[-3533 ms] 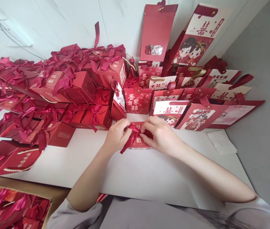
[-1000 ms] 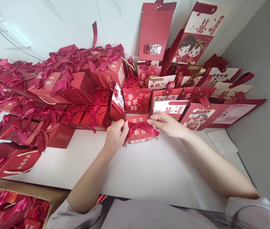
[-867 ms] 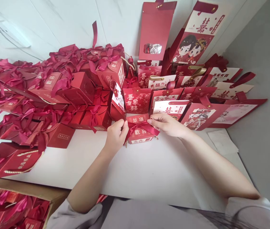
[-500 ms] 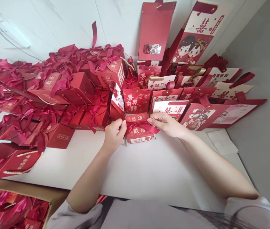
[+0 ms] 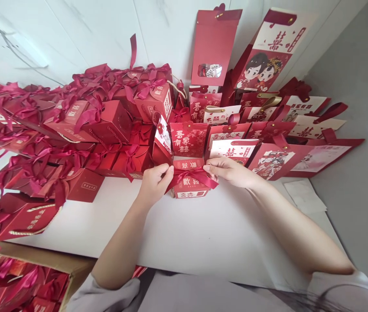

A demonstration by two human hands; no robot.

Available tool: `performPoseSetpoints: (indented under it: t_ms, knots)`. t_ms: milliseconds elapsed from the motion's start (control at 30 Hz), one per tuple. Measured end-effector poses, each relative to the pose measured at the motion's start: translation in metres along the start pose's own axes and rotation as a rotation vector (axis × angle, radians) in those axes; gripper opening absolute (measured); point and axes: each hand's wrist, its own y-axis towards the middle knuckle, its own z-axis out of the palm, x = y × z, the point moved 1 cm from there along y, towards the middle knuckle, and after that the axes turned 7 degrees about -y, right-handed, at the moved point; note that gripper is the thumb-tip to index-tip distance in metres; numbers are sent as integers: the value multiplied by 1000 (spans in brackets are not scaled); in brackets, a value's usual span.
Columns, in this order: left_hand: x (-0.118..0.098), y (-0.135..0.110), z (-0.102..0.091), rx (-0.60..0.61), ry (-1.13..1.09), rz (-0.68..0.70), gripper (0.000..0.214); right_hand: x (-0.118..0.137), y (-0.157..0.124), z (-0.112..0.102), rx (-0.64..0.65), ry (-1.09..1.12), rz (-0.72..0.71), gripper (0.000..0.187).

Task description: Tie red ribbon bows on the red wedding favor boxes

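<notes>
A small red gift box (image 5: 190, 186) with gold characters stands on the white table (image 5: 187, 234), just in front of the rows of red packages. A dark red ribbon (image 5: 193, 174) runs across its top. My left hand (image 5: 153, 184) pinches the ribbon's left end beside the box. My right hand (image 5: 227, 170) pinches the ribbon's right end at the box's upper right corner. The ribbon is stretched between both hands.
A heap of red ribboned boxes (image 5: 73, 125) fills the left and back of the table. Red paper gift bags (image 5: 268, 130) stand and lie at the back right against the white wall. A cardboard carton (image 5: 17, 277) with more red boxes sits at the lower left. A white paper scrap (image 5: 304, 197) lies near the right edge.
Earlier both hands were bunched over the box top working the ribbon. They have since drawn apart, pulling the ribbon ends outward, and the box sits slightly farther back.
</notes>
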Motion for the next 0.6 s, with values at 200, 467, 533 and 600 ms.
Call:
performPoseSetpoints:
  t_ms: [200, 467, 533, 600]
  knots:
    - [-8, -3, 0, -264, -22, 105, 15, 4, -4, -3, -5, 8, 53, 40]
    - [-14, -11, 18, -243, 426, 637, 21, 15, -7, 7, -330, -232, -19, 34]
    - [-11, -10, 18, -233, 417, 658, 22, 16, -7, 11, -370, -234, 3, 35]
    - [-10, -10, 17, -210, 404, 671, 21, 15, -7, 15, -407, -226, 19, 36]
